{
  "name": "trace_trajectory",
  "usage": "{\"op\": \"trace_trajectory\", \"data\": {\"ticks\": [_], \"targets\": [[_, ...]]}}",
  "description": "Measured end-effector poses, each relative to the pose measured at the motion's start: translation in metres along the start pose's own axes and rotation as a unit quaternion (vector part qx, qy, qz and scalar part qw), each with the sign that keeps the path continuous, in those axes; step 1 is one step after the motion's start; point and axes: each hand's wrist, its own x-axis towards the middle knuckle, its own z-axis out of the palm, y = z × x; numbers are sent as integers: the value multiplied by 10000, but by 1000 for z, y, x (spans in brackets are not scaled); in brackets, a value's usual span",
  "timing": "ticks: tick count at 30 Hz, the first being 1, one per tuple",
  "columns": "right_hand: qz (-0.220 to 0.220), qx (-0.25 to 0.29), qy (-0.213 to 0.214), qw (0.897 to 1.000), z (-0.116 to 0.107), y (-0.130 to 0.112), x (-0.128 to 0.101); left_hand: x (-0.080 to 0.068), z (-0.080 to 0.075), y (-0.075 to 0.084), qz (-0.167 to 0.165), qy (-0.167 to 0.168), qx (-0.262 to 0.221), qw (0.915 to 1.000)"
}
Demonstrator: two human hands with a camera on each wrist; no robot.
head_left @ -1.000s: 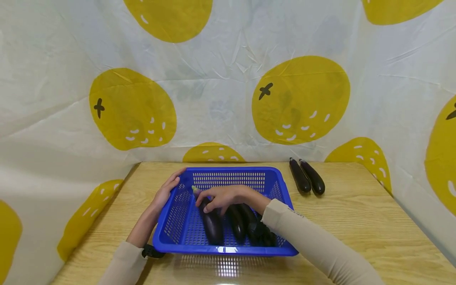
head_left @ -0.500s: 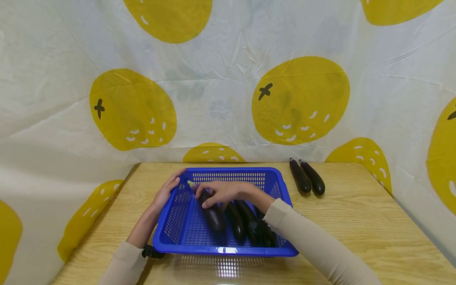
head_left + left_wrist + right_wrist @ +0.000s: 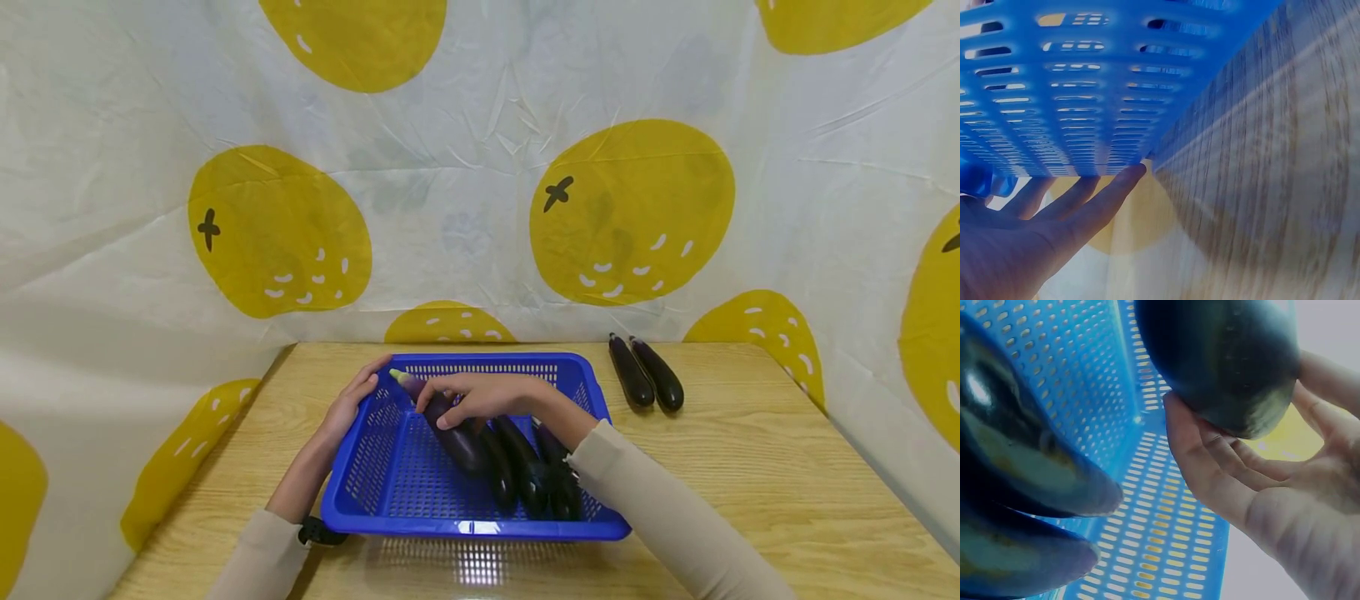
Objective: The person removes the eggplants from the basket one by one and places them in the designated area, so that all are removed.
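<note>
A blue slotted basket [image 3: 465, 527] stands on the wooden table [image 3: 750, 467]. My right hand [image 3: 480, 396] grips a dark purple eggplant [image 3: 459, 442] inside it, raised off the floor and tilted, its pale stem end toward the far left corner. The right wrist view shows this eggplant [image 3: 1222, 356] cradled in the curled fingers [image 3: 1210, 462] above the basket floor [image 3: 1166, 537]. Three more eggplants [image 3: 528, 471] lie side by side in the basket's right half. My left hand [image 3: 348, 408] rests with straight fingers [image 3: 1091, 203] against the basket's outer left wall [image 3: 1085, 94].
Two more eggplants [image 3: 647, 379] lie side by side on the table at the far right, close to the backdrop. A white cloth with yellow fruit prints [image 3: 630, 208] hangs behind and at both sides of the table.
My right hand has lifted the eggplant off the basket floor and drawn it up toward the far left corner. The left hand and the basket have stayed still.
</note>
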Motion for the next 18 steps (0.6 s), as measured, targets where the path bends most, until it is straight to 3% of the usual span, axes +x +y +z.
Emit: {"op": "trace_trajectory", "data": {"ticks": [5,18], "targets": [[-153,-167,164,9996,-1,-2,-7,0,0,1,-35,33,-74,10000],[-365,67,511,9980,-8,-9,-30,-1,1,1,181,9,-27,9998]]}}
